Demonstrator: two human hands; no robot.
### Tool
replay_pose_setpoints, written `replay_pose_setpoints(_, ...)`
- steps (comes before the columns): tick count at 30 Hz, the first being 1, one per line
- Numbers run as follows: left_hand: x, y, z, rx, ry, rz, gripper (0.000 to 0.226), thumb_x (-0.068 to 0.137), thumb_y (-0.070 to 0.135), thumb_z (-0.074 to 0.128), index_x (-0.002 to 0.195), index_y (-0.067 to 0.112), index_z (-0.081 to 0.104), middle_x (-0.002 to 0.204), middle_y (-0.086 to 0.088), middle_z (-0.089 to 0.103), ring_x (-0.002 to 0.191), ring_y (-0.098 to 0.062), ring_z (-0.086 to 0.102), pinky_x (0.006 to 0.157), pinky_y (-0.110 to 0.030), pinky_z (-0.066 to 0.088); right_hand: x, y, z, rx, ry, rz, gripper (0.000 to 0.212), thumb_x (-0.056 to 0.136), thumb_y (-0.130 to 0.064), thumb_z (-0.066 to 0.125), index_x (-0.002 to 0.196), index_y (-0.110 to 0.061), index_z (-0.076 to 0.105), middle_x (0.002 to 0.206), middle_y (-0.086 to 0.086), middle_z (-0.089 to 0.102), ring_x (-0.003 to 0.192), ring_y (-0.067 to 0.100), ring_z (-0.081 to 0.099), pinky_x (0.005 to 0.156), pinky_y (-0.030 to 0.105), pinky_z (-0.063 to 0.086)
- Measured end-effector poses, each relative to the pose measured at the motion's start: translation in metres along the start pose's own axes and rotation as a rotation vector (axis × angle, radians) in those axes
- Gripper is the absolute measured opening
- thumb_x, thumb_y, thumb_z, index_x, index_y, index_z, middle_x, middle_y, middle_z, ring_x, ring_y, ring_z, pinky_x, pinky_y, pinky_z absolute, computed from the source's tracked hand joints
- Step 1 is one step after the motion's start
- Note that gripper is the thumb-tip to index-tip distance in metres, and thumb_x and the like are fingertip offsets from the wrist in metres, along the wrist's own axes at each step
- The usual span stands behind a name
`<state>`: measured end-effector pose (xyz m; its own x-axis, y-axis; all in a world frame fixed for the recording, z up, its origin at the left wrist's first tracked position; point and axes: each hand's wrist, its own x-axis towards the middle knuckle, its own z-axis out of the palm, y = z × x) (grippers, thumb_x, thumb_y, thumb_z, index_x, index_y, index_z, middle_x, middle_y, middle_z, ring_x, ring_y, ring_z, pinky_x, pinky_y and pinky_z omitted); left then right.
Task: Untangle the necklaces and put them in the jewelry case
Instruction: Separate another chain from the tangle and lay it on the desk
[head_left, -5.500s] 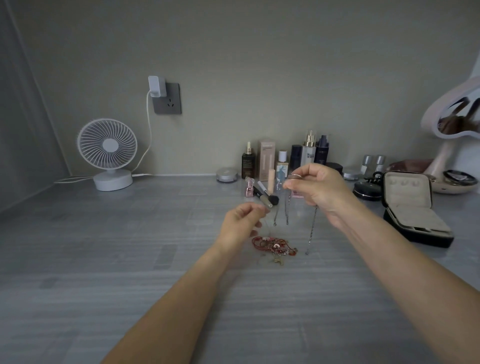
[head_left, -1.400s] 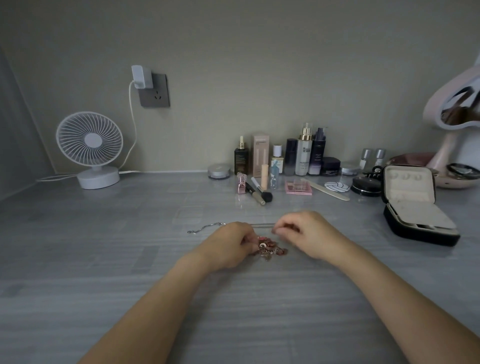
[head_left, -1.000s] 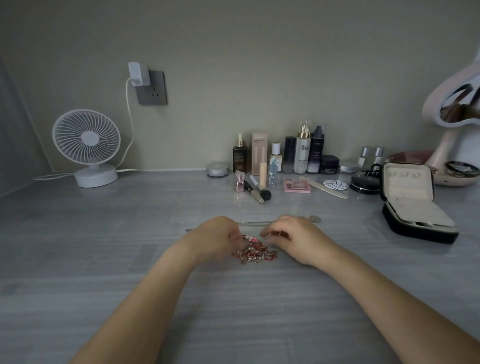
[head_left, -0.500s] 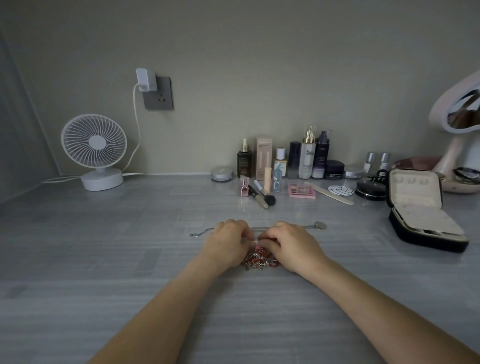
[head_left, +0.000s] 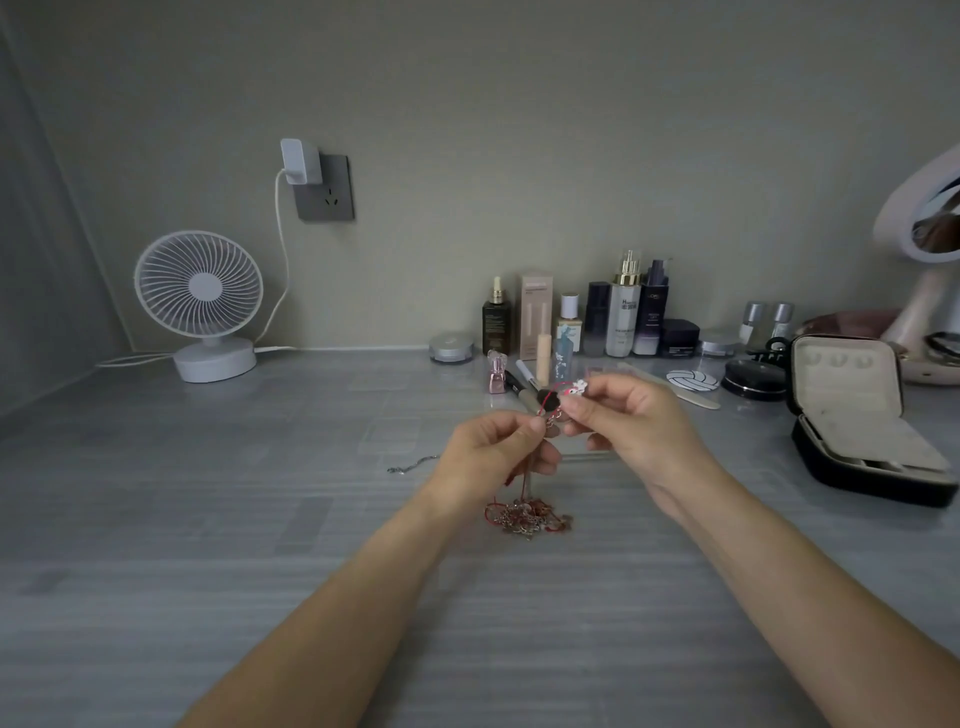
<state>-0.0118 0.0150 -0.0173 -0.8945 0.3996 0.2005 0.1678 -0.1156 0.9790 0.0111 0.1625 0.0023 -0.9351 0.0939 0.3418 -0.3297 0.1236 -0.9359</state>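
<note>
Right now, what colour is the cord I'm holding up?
Red; the head view shows the cord looping between left hand and right hand.

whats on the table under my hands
A tangled heap of red cord and metal chains lies on the grey table, red strands running up to the left hand and right hand. Behind, a thin silver chain shows at the left; the hands cover its middle.

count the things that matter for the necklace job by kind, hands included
necklace tangle: 1
hands: 2, left hand and right hand, each with a grip on it
jewelry case: 1, open
loose silver chain: 1
total: 5
</note>
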Motion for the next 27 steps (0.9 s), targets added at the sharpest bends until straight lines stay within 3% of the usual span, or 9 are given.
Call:
replay_pose_setpoints(4,-0.001,0.004,-0.002,-0.040,0.062,-0.022,0.016,0.091,0.008,0.052,0.081,0.005,0.064,0.063,-0.002,0.070,0.052,-0.011,0.064,0.059,-0.017,0.054,0.000,-0.004,-0.004,0.033,0.026,0.009,0.014,0.081,-0.005,0.064,0.095,-0.010,0.063,0.066,-0.001,0.067,0.054,0.001,0.061,0.052,0.014,0.044)
replay_pose_setpoints(8,-0.001,0.010,0.001,0.020,0.189,-0.087,0.025,0.091,0.007,0.049,0.068,0.009,0.060,0.064,-0.004,0.067,0.050,-0.010,0.061,0.054,-0.019,0.046,-0.003,-0.008,-0.006,-0.030,0.051,-0.024,0.005,0.083,-0.010,0.063,0.085,-0.014,0.065,0.071,-0.002,0.067,0.056,-0.001,0.059,0.056,0.018,0.044)
replay_pose_setpoints(11,-0.002,0.009,-0.002,0.243,0.280,-0.134,0.029,0.087,0.013,0.045,0.060,0.012,0.057,0.076,-0.007,0.070,0.064,-0.014,0.059,0.061,-0.023,0.043,-0.004,-0.011,-0.006,-0.024,0.056,-0.062,0.009,0.083,-0.009,0.063,0.079,-0.017,0.064,0.069,-0.003,0.066,0.056,-0.002,0.057,0.056,0.019,0.042)
replay_pose_setpoints(13,-0.004,0.004,-0.006,0.490,0.304,-0.099,0.022,0.088,0.022,0.047,0.074,0.015,0.063,0.087,-0.006,0.069,0.072,-0.013,0.058,0.068,-0.026,0.045,-0.005,-0.013,-0.006,-0.002,0.050,-0.067,0.009,0.083,-0.009,0.062,0.079,-0.017,0.064,0.066,-0.006,0.067,0.056,0.000,0.059,0.054,0.017,0.042)
replay_pose_setpoints(15,-0.005,0.002,-0.005,0.554,0.279,0.000,0.019,0.090,0.026,0.051,0.103,0.020,0.062,0.092,0.002,0.064,0.077,-0.006,0.056,0.072,-0.022,0.046,-0.006,-0.014,-0.006,-0.005,0.040,-0.073,0.008,0.084,-0.009,0.061,0.081,-0.016,0.064,0.065,-0.006,0.067,0.056,0.001,0.060,0.053,0.017,0.042)
replay_pose_setpoints(16,-0.005,0.002,-0.003,0.488,0.228,0.054,0.022,0.091,0.024,0.052,0.111,0.018,0.061,0.091,0.005,0.062,0.077,-0.001,0.057,0.071,-0.015,0.047,-0.006,-0.015,-0.005,-0.012,0.035,-0.078,0.008,0.085,-0.009,0.061,0.081,-0.016,0.064,0.065,-0.006,0.068,0.056,0.001,0.060,0.053,0.016,0.042)
replay_pose_setpoints(18,-0.006,0.005,0.004,0.303,0.100,0.106,0.021,0.093,0.016,0.051,0.107,0.008,0.064,0.084,0.008,0.064,0.072,0.006,0.060,0.069,-0.005,0.045,-0.006,-0.015,-0.004,-0.021,0.027,-0.083,0.008,0.086,-0.010,0.059,0.082,-0.016,0.062,0.062,-0.006,0.068,0.055,0.002,0.061,0.052,0.016,0.042)
replay_pose_setpoints(22,-0.009,0.009,0.011,0.160,0.029,0.083,0.013,0.089,0.010,0.056,0.085,0.006,0.067,0.061,0.007,0.067,0.059,0.002,0.062,0.066,-0.009,0.049,-0.005,-0.013,-0.003,-0.024,0.012,-0.071,0.011,0.088,-0.010,0.056,0.082,-0.018,0.058,0.059,-0.007,0.068,0.055,0.004,0.063,0.051,0.017,0.043)
replay_pose_setpoints(27,-0.010,0.014,0.008,0.061,0.047,0.039,0.012,0.089,0.012,0.057,0.082,0.009,0.066,0.064,0.003,0.070,0.059,-0.008,0.065,0.075,-0.025,0.054,-0.005,-0.010,-0.002,0.079,-0.002,-0.017,0.017,0.092,-0.009,0.049,0.080,-0.019,0.056,0.061,-0.005,0.064,0.061,0.008,0.063,0.058,0.022,0.043)
